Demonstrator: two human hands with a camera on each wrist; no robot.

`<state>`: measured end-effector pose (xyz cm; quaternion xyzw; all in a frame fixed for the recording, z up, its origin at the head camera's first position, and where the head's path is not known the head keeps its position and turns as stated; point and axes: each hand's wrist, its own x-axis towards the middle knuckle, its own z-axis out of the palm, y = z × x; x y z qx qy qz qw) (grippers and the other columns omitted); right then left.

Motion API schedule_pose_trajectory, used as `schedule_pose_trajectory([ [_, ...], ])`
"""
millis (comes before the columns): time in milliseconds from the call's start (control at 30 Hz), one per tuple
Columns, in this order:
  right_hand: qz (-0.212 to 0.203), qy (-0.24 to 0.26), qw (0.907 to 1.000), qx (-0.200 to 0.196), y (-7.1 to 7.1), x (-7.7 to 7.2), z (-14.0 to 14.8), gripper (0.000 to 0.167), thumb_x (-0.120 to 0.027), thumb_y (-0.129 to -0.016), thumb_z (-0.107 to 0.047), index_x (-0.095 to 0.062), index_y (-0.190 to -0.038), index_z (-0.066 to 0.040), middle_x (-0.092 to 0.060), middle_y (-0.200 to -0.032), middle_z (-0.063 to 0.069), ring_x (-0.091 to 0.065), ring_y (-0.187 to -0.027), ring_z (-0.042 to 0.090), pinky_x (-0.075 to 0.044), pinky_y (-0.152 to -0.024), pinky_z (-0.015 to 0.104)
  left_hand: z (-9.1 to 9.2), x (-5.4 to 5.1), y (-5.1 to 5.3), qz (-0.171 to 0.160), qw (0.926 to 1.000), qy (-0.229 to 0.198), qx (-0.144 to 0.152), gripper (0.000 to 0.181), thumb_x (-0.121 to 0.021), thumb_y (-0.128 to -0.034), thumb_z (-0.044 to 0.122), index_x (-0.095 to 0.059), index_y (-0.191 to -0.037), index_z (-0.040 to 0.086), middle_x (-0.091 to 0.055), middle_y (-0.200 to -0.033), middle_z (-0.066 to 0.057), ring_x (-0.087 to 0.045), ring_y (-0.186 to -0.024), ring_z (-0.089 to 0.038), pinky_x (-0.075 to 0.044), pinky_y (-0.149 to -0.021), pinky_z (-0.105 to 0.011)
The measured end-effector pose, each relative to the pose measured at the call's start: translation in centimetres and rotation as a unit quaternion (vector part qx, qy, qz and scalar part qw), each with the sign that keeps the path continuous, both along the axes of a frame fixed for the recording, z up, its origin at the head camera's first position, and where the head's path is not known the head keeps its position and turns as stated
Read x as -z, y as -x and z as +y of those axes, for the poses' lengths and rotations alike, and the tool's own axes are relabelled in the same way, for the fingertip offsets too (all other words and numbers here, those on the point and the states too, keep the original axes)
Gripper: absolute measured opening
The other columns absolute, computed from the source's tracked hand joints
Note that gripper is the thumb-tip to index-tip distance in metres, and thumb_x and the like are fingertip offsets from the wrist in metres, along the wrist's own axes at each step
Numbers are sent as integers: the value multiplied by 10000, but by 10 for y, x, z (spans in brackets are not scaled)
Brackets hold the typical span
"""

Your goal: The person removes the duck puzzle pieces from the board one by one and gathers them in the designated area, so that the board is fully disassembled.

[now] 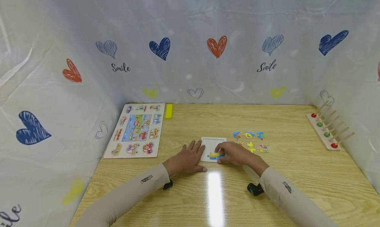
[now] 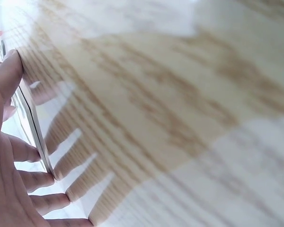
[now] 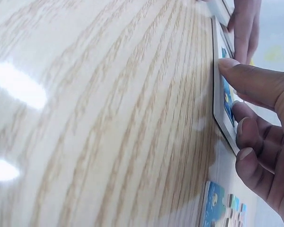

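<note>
A small white puzzle tray (image 1: pixel 209 142) lies flat on the table in front of the person. Blue and yellow puzzle pieces (image 1: pixel 212 155) sit along its near side. The left hand (image 1: pixel 187 157) rests with spread, straight fingers, its fingertips at the tray's left edge. The right hand (image 1: pixel 234 153) reaches over the tray's right side, thumb and bent fingers pinching a jigsaw piece (image 3: pixel 228 100) at the tray surface; the fingers hide part of it. Several loose jigsaw pieces (image 1: pixel 260 135) lie in two rows to the right, partly covered by the right hand.
A vehicle peg-puzzle board (image 1: pixel 137 128) lies at the left, with a yellow block (image 1: pixel 169 111) beside its far corner. At the far right stands a wooden rack (image 1: pixel 323 132) with upright pegs and red and green beads. Printed curtains (image 1: pixel 190 55) enclose the table.
</note>
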<state>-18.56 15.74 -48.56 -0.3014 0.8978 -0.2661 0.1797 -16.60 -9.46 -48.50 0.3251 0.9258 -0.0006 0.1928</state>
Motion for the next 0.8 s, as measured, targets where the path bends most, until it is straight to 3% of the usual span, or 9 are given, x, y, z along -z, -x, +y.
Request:
schedule_pose_trajectory([
  [267,-56,-64,9998,159,0,-3,7,405,-812,-858,-310,-675,-1189,-121,-659,-940,-70,-589,-836,81,-501,-764,289,0,-3,-1,-31,10000,10,-23,954,-420,-948,719,-137,-1624,107,-39,-1696,-142,-105,-1553,-381,-288,-1171,-592],
  [467,-436,231,9984,280,0,-8,15,369,-774,-900,-269,-659,-1210,-106,-656,-948,-34,-584,-789,97,-503,-729,286,4,-6,-5,51,9998,-177,53,918,-450,-962,681,-162,-1621,111,-49,-1692,-161,-118,-1544,-412,-293,-1171,-587],
  [600,-422,317,9979,364,2,-11,23,328,-709,-954,-253,-648,-1230,-87,-655,-965,-13,-570,-710,99,-496,-680,282,14,-9,-17,426,9974,-240,531,854,-446,-983,655,-240,-1603,105,-147,-1679,-163,-197,-1525,-424,-342,-1138,-597],
  [800,-134,245,9987,432,7,-14,28,301,-660,-987,-252,-638,-1226,-72,-667,-995,11,-592,-775,92,-510,-734,300,35,-2,-45,944,9846,-287,1440,799,-351,-1003,671,-298,-1574,114,-247,-1650,-166,-309,-1476,-444,-419,-1069,-609],
])
